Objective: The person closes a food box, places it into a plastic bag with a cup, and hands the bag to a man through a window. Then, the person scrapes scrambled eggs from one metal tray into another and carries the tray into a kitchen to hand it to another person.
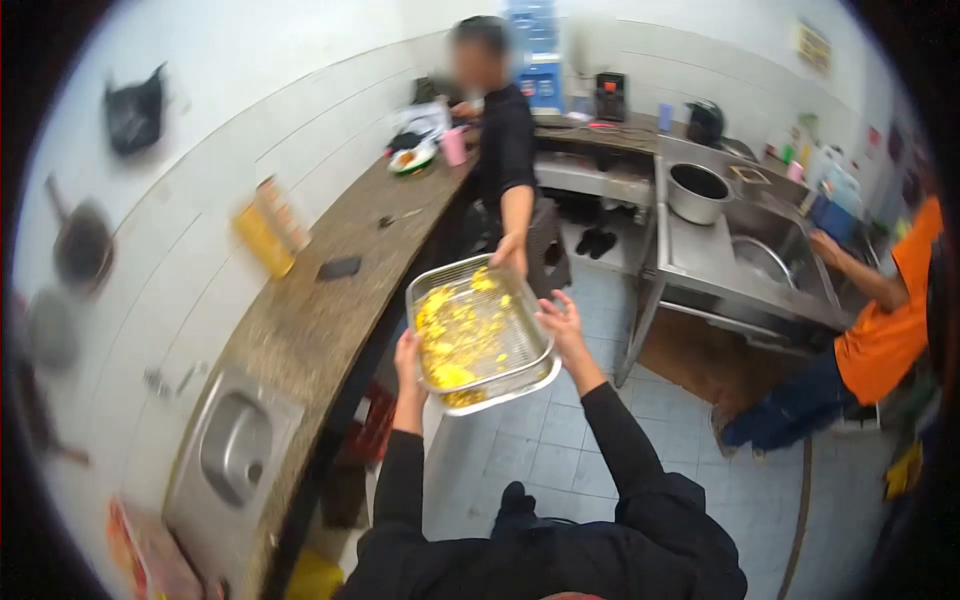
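Observation:
A rectangular perforated metal basket [530, 345] sits in a solid steel tray [530, 388] in front of me, tilted toward me. Bits of yellow food [450, 372] are scattered over its bottom, thicker along the left side. My left hand [408, 362] grips the near left side of the tray. At the right side, my right hand [566, 328] has its fingers spread, fingertips close to the rim. A co-worker's hand [510, 254] holds the far right corner of the basket.
The co-worker in black [503, 140] stands by the long stone counter [335, 325], which carries a phone [339, 268]. A small sink [236, 447] is at lower left. Right, a steel sink unit [690, 252] bears a large pot [699, 194]; a person in orange [885, 330] works there.

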A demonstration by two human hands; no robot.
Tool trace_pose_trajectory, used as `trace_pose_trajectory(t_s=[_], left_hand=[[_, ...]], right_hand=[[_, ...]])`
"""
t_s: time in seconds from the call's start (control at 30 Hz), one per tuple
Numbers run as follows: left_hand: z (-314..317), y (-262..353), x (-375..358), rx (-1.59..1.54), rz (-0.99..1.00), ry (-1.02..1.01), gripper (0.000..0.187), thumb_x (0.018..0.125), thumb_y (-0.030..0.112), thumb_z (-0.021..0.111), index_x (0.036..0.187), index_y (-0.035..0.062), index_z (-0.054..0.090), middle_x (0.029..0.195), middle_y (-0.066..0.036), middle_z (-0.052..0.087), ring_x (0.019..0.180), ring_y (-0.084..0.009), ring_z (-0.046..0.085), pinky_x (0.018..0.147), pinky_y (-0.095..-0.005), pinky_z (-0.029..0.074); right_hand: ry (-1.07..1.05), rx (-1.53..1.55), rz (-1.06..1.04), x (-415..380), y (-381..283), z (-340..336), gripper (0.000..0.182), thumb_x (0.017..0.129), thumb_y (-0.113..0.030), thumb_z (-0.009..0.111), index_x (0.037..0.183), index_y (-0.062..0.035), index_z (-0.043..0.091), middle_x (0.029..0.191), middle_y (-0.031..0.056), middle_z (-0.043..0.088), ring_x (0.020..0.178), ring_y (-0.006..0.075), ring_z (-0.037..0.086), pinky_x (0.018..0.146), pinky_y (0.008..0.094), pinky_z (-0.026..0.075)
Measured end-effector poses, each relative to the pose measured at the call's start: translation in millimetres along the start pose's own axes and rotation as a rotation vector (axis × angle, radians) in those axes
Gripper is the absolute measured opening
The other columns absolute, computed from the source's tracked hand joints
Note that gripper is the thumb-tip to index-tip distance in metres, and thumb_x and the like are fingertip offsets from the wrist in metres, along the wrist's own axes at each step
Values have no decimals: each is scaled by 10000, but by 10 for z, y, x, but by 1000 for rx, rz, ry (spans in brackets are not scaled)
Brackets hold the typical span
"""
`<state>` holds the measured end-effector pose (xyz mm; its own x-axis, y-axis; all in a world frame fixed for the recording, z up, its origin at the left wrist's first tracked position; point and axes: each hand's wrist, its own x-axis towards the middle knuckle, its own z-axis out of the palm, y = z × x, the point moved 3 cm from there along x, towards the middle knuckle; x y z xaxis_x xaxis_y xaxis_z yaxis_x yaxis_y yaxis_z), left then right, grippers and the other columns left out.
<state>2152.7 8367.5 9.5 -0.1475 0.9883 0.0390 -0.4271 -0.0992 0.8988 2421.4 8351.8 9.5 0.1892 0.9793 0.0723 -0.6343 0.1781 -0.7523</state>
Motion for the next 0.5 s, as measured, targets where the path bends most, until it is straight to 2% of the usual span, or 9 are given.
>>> trace_pose_trajectory(t_s=[0.07,0.1,0.17,0.2,0.27,0.33,0.4,0.47,0.5], left_hand=[[-282,-295,760,-218,-100,-183,311,758,179,490,1008,-5,466,913,-93,524,810,-173,514,715,-280,420],[-238,-250,913,-212,-137,-229,294,756,187,483,982,-2,481,894,-96,530,788,-181,522,698,-287,430],[-70,-117,1032,-210,-186,-305,289,754,206,471,954,-1,494,883,-103,533,773,-196,531,685,-299,442],[20,-68,1070,-209,-188,-329,298,753,217,468,952,-3,492,892,-108,531,781,-202,533,688,-305,445],[149,28,1056,-259,-193,-298,323,780,247,426,974,-5,487,921,-122,528,796,-215,538,684,-321,453],[89,231,1088,-60,-48,-209,401,809,302,378,1066,2,446,1019,-151,491,901,-243,506,756,-362,428],[-303,60,1527,-134,93,-218,482,827,366,337,1153,13,377,1132,-174,416,1026,-269,431,855,-394,367],[-331,72,1624,-428,96,-265,566,817,424,341,1210,19,299,1226,-173,318,1131,-289,320,943,-415,269],[-400,-9,1749,-496,126,-81,649,797,477,347,1254,38,206,1273,-124,273,1161,-301,276,958,-438,229]], right_hand=[[20,-55,-47,270,123,108,635,606,77,610,1131,-135,322,1073,109,383,946,214,454,739,327,462],[28,-112,-71,385,198,160,609,629,73,596,1134,-128,323,1069,86,390,941,172,447,779,295,433],[140,-179,-174,633,376,154,590,608,21,649,1098,-118,352,1036,77,418,937,174,448,796,306,414],[175,-114,-131,688,410,182,575,620,-10,660,1096,-112,355,1004,66,442,936,174,452,791,311,410],[261,-180,-69,640,365,268,552,639,-96,672,1092,-117,359,967,77,435,898,169,453,763,309,422],[163,24,4,415,334,375,506,699,-169,632,1111,-118,343,981,71,437,889,166,474,765,307,416],[61,125,56,178,374,352,397,774,-209,540,1111,-130,345,1005,60,442,921,180,490,761,317,407],[20,-68,163,-10,534,8,457,773,-241,544,1151,-148,304,1089,52,390,937,198,492,775,332,406],[-8,-165,223,-130,626,-244,495,762,-258,560,1163,-149,291,1105,52,376,919,205,501,780,343,410]])
